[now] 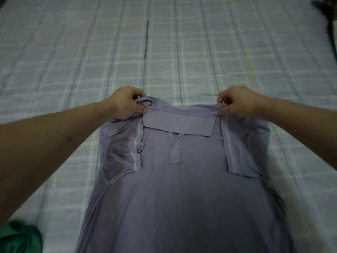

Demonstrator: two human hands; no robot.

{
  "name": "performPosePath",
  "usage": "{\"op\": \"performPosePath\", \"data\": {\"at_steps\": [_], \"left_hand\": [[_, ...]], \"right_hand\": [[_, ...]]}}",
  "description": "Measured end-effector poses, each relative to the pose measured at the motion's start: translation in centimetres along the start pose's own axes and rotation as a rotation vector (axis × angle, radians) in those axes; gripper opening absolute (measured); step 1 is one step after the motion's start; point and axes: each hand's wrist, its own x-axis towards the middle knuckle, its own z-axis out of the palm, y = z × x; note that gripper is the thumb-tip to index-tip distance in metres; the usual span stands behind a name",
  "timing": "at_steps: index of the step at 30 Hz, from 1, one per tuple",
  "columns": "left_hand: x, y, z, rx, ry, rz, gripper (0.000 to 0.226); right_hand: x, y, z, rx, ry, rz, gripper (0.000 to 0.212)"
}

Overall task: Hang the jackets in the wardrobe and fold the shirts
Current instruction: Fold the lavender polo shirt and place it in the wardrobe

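No readable writing, brand or label anywhere; the inside of the neck shows no legible tag.

Left to right:

- Bottom-left corner: bunched dark green fabric [20,238], cut off by the frame edge, lying on the bed just beside the shirt's lower left side. Can't tell what garment it is.
- Left hand [125,102]: fingers curled, thumb and fingers pinching the left shoulder of the shirt next to the collar. Forearm comes in from the left edge.
- Plain lavender-grey knit polo shirt [173,189]: laid out on the bed, centre frame, collar end far from the camera, hem running out of the bottom edge. Flat rectangular collar band [177,126] is turned down toward the camera. Short placket [175,150] below it, hanging open, one small button at its lower end. Both short sleeves are folded inward onto the body; the left one [120,147] is rumpled and shows a pale seam line, the right one [244,150] lies flatter. Fabric looks thin and soft, shoulders slightly lifted where pinched.
- Right hand [237,103]: same grip, curled fingers and thumb pinching the right shoulder beside the collar.
- Under everything: pale blue-grey checked bedsheet [200,52], a dark streak near its centre line.
- Top-right corner: dark object [326,11], too cropped to identify.
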Motion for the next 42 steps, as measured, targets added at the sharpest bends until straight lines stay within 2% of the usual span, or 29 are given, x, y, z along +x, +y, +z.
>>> {"op": "performPosePath", "data": {"at_steps": [5, 9, 15, 17, 19, 22, 24, 25, 27, 29, 30, 31, 33, 35, 39, 42], "left_hand": [[-6.4, 1.2, -1.4, -0.138, 0.112, 0.228, 0.017], [-11.9, 1.6, -0.7, 0.012, 0.181, 0.388, 0.025], [-21.9, 1.4, 2.6, 0.114, 0.217, 0.504, 0.025], [-24.8, 0.4, 4.8, 0.187, 0.205, 0.515, 0.038], [-27.3, -0.9, 7.5, 0.231, 0.112, 0.504, 0.056], [-30.1, -2.3, 11.2, 0.228, -0.086, 0.487, 0.054], [-31.2, -2.9, 12.3, 0.168, -0.145, 0.462, 0.045], [-31.5, -3.2, 12.6, 0.113, -0.111, 0.444, 0.042], [-31.3, -3.6, 12.5, -0.006, 0.11, 0.327, 0.028], [-30.1, -4.4, 12.4, -0.045, 0.402, 0.014, 0.02], [-29.3, -4.9, 12.3, -0.07, 0.474, -0.195, 0.023], [-28.6, -5.4, 12.1, -0.112, 0.467, -0.377, 0.028], [-27.6, -6.0, 11.8, -0.219, 0.291, -0.596, 0.038], [-27.0, -6.4, 11.8, -0.191, 0.202, -0.586, 0.036], [-27.2, -6.1, 11.1, -0.155, 0.373, -0.504, 0.026], [-28.2, -6.5, 10.7, -0.183, 0.424, -0.518, 0.021]], "right_hand": [[-6.7, -0.9, -1.6, 0.038, 0.217, -0.169, 0.016], [-12.8, -2.7, -0.8, 0.026, 0.307, -0.265, 0.01], [-23.3, -5.1, 3.5, -0.125, 0.42, -0.312, 0.008], [-26.2, -5.4, 6.3, -0.181, 0.4, -0.316, 0.017], [-28.6, -5.4, 9.5, -0.197, 0.309, -0.315, 0.021], [-31.2, -5.1, 13.5, -0.21, 0.11, -0.296, 0.026], [-32.1, -4.7, 14.5, -0.181, 0.077, -0.253, 0.033], [-32.2, -4.5, 14.6, -0.132, 0.122, -0.2, 0.033], [-31.9, -3.6, 14.5, 0.004, 0.278, 0.027, 0.026], [-30.8, -2.1, 14.3, 0.128, 0.402, 0.369, 0.027], [-30.2, -1.3, 14.2, 0.198, 0.385, 0.516, 0.03], [-29.7, -0.7, 14.1, 0.268, 0.322, 0.612, 0.033], [-29.0, -0.4, 14.2, 0.317, 0.225, 0.637, 0.03], [-28.7, -0.7, 14.2, 0.32, 0.254, 0.619, 0.018], [-29.2, -1.6, 13.7, 0.445, 0.458, 0.71, 0.012], [-30.3, -0.8, 13.5, 0.483, 0.505, 0.786, 0.011]]}}
